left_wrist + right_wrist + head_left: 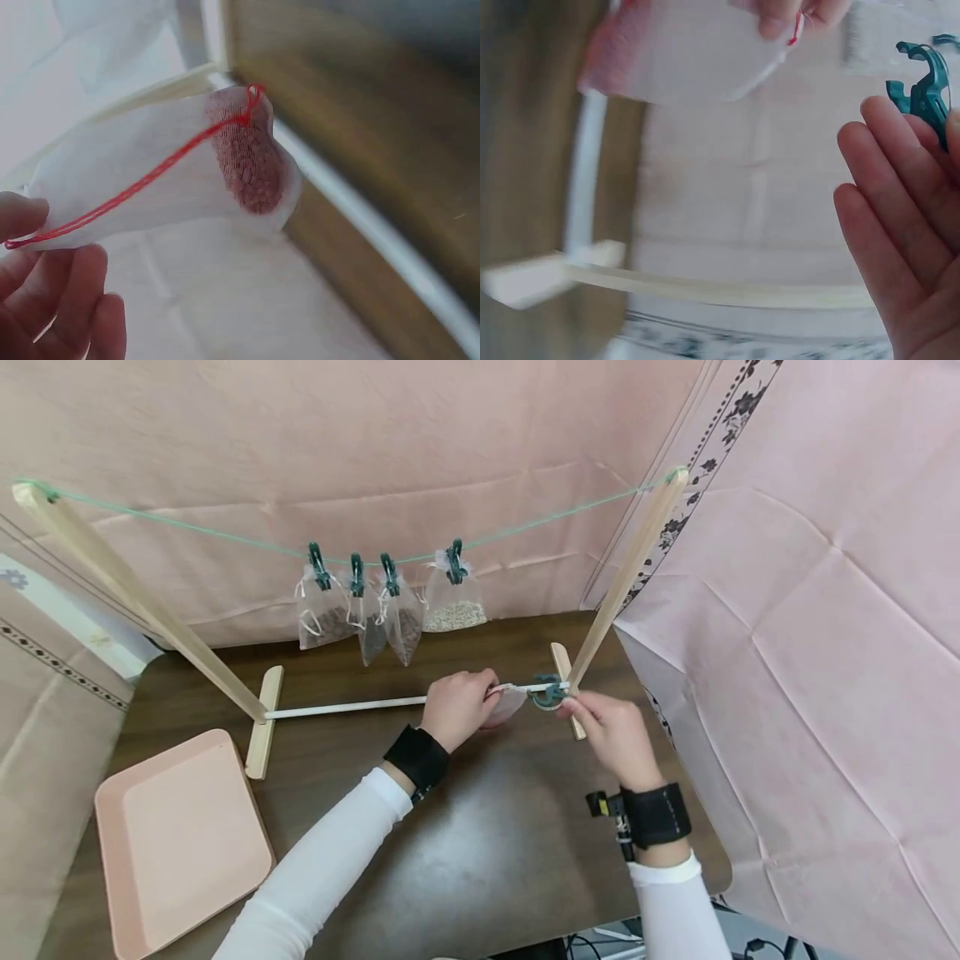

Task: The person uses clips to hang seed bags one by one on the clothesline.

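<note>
My left hand (pixel 459 708) pinches the top edge of a small white mesh drawstring bag (pixel 507 707) between thumb and fingers. In the left wrist view the bag's red drawstring (pixel 154 174) runs along it, and reddish grains (pixel 251 169) fill its far end. My right hand (pixel 617 737) holds a dark green clothespin (pixel 928 84) between thumb and index finger, its other fingers extended. The clothespin's jaws point toward the bag, a short gap away. Both hands are below a thin green line (pixel 540 521), near the right post (pixel 630 568).
Several dark green clothespins hold filled mesh bags (pixel 454 610) on the line at the back. A white crossbar (pixel 345 706) joins the feet of the left post (pixel 150 606) and right post. A pink tray (pixel 187 827) lies at the left of the brown table (pixel 450 860).
</note>
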Demonstrator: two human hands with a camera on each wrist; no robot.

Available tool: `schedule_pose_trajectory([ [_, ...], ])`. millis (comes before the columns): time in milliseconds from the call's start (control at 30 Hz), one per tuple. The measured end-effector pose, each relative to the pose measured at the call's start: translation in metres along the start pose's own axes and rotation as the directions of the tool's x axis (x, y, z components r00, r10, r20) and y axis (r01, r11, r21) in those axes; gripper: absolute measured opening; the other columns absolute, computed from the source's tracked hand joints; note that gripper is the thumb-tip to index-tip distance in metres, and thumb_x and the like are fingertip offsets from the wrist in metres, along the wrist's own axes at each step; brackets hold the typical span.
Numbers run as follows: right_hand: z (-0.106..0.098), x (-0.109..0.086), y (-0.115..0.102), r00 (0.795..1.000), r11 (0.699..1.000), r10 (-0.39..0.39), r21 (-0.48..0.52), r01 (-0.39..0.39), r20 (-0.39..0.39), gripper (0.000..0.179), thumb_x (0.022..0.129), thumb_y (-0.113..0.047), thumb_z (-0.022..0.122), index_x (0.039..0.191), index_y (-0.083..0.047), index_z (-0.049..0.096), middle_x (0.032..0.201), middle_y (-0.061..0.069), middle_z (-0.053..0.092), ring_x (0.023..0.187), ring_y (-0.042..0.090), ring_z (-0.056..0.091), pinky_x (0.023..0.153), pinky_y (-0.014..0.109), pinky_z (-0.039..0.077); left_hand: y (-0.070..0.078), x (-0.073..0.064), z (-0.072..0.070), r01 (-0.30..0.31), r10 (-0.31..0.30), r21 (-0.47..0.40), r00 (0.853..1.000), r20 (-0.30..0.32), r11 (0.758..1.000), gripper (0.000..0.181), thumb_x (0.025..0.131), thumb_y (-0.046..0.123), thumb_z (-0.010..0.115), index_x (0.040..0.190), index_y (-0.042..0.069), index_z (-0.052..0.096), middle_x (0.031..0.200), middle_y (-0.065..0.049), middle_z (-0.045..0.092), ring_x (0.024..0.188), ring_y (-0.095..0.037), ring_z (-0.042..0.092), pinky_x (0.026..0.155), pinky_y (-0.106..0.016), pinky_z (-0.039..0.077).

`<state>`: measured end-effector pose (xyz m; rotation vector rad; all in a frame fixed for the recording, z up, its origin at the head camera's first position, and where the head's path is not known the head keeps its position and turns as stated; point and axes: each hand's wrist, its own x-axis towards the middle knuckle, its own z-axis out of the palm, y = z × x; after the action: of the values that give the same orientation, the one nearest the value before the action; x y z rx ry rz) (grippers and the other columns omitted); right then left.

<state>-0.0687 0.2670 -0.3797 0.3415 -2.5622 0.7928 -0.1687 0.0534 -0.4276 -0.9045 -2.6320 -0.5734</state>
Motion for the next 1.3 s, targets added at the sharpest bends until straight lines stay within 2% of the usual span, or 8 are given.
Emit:
schedule_pose_trajectory([
  [200, -0.040, 0.046, -0.016, 0.983, 0.975, -0.182, -0.137, 0.177, -0.024, 0.017, 0.085, -0.022, 0.061, 0.092, -0.009, 0.068, 0.079, 0.001, 0.067, 0.075, 0.018, 0.064, 0.068, 0.036, 0.047, 0.022, 0.024, -0.038, -0.087, 0.092, 0.051, 0.991, -0.095, 0.995, 0.018, 0.086, 0.034, 0.055, 0.081, 0.019, 0.063, 0.066, 0.006, 0.056, 0.056, -0.012, 0.050, 0.047, -0.028, 0.039],
  [333, -0.064, 0.071, -0.029, 0.957, 0.939, -0.289, -0.199, 0.281, -0.008, 0.014, 0.084, -0.020, 0.061, 0.088, -0.008, 0.066, 0.076, 0.003, 0.066, 0.069, 0.019, 0.062, 0.063, 0.035, 0.047, 0.036, 0.037, -0.072, -0.117, 0.121, 0.037, 0.974, -0.193, 0.993, 0.017, 0.087, 0.033, 0.055, 0.083, 0.019, 0.063, 0.068, 0.007, 0.058, 0.055, -0.009, 0.051, 0.045, -0.026, 0.039],
  [500, -0.090, 0.100, -0.048, 0.922, 0.886, -0.387, -0.273, 0.374, 0.005, 0.016, 0.084, -0.022, 0.061, 0.087, -0.007, 0.065, 0.074, 0.006, 0.065, 0.064, 0.020, 0.061, 0.057, 0.035, 0.046, 0.046, 0.052, -0.112, -0.112, 0.113, 0.023, 0.943, -0.313, 0.993, 0.018, 0.088, 0.033, 0.053, 0.080, 0.018, 0.060, 0.064, 0.007, 0.054, 0.053, -0.009, 0.047, 0.041, -0.025, 0.034],
  [667, -0.106, 0.119, -0.060, 0.900, 0.845, -0.435, -0.329, 0.422, 0.035, 0.014, 0.084, -0.021, 0.061, 0.088, -0.008, 0.065, 0.069, 0.003, 0.062, 0.060, 0.018, 0.058, 0.052, 0.034, 0.043, 0.049, 0.067, -0.134, -0.116, 0.121, 0.035, 0.906, -0.406, 0.993, 0.020, 0.089, 0.029, 0.054, 0.075, 0.015, 0.058, 0.065, 0.005, 0.053, 0.061, -0.013, 0.043, 0.052, -0.026, 0.037],
  [800, -0.115, 0.134, -0.068, 0.890, 0.816, -0.450, -0.369, 0.445, 0.079, 0.016, 0.086, -0.023, 0.059, 0.088, -0.009, 0.064, 0.063, 0.001, 0.057, 0.056, 0.016, 0.054, 0.049, 0.033, 0.040, 0.048, 0.078, -0.145, -0.096, 0.121, 0.078, 0.887, -0.445, 0.992, 0.020, 0.088, 0.028, 0.054, 0.076, 0.013, 0.060, 0.070, 0.003, 0.057, 0.069, -0.018, 0.044, 0.057, -0.029, 0.033],
  [933, -0.118, 0.149, -0.075, 0.875, 0.772, -0.471, -0.430, 0.469, 0.111, 0.018, 0.088, -0.026, 0.056, 0.082, -0.009, 0.062, 0.057, 0.001, 0.052, 0.051, 0.017, 0.050, 0.043, 0.032, 0.035, 0.048, 0.090, -0.154, -0.051, 0.097, 0.114, 0.892, -0.441, 0.992, 0.020, 0.087, 0.031, 0.055, 0.078, 0.015, 0.063, 0.077, 0.003, 0.058, 0.078, -0.020, 0.046, 0.066, -0.033, 0.034],
  [1100, -0.115, 0.166, -0.079, 0.854, 0.703, -0.500, -0.510, 0.496, 0.143, 0.021, 0.088, -0.025, 0.057, 0.077, -0.007, 0.058, 0.054, 0.003, 0.049, 0.048, 0.020, 0.049, 0.038, 0.032, 0.030, 0.048, 0.102, -0.159, -0.009, 0.059, 0.124, 0.912, -0.405, 0.992, 0.019, 0.087, 0.033, 0.054, 0.084, 0.018, 0.066, 0.088, 0.002, 0.056, 0.090, -0.020, 0.045, 0.080, -0.037, 0.034],
  [1300, -0.109, 0.184, -0.083, 0.863, 0.678, -0.460, -0.545, 0.494, 0.211, 0.026, 0.087, -0.023, 0.058, 0.068, -0.006, 0.055, 0.050, 0.003, 0.044, 0.044, 0.021, 0.044, 0.036, 0.032, 0.030, 0.044, 0.108, -0.156, 0.046, -0.005, 0.107, 0.935, -0.355, 0.993, 0.018, 0.088, 0.032, 0.055, 0.089, 0.019, 0.067, 0.096, 0.004, 0.060, 0.098, -0.018, 0.047, 0.087, -0.037, 0.033],
])
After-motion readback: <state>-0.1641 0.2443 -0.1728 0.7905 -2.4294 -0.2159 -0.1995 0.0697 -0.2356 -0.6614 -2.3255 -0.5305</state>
